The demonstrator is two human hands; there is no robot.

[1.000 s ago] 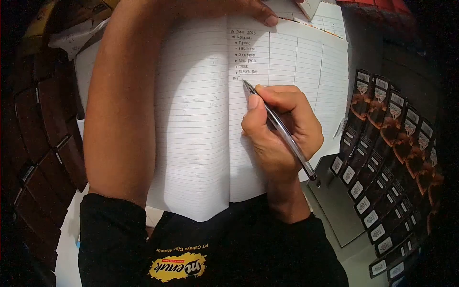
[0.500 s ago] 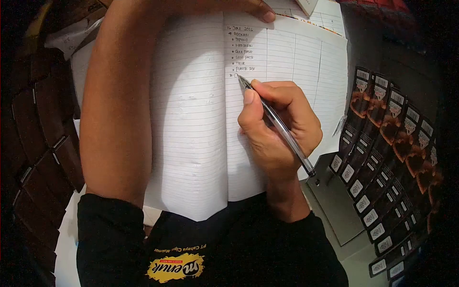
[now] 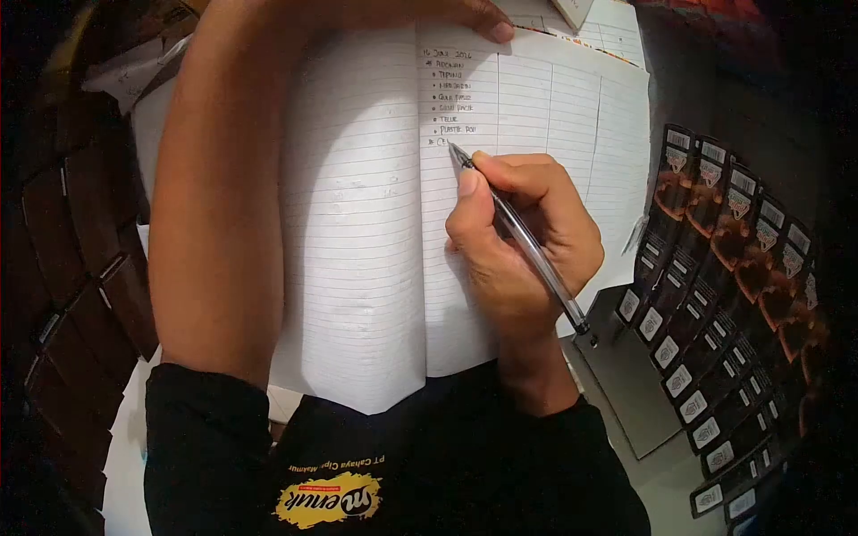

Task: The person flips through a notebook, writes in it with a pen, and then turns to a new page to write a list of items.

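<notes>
An open lined notebook (image 3: 353, 268) lies in front of me, with a handwritten list headed by a date at the top of its right page. In my right hand (image 3: 527, 241) is a clear ballpoint pen (image 3: 527, 234) with a dark grip, pinched between thumb and fingers. Its tip touches the paper at the list's lowest line. My left forearm crosses the left page, and my left hand (image 3: 474, 18) rests at the notebook's top edge. One outstretched digit lies on the paper there; the rest of that hand is cut off by the frame.
Dark printed packages (image 3: 715, 357) stand in rows along the right side. More dark boxes (image 3: 80, 259) are stacked at the left. Beyond the notebook lies another ruled sheet (image 3: 617, 27), with the corner of a pale object (image 3: 573, 11) on it.
The pen tip has shifted slightly right along the lowest line, and more lettering shows there. My left arm stays in place.
</notes>
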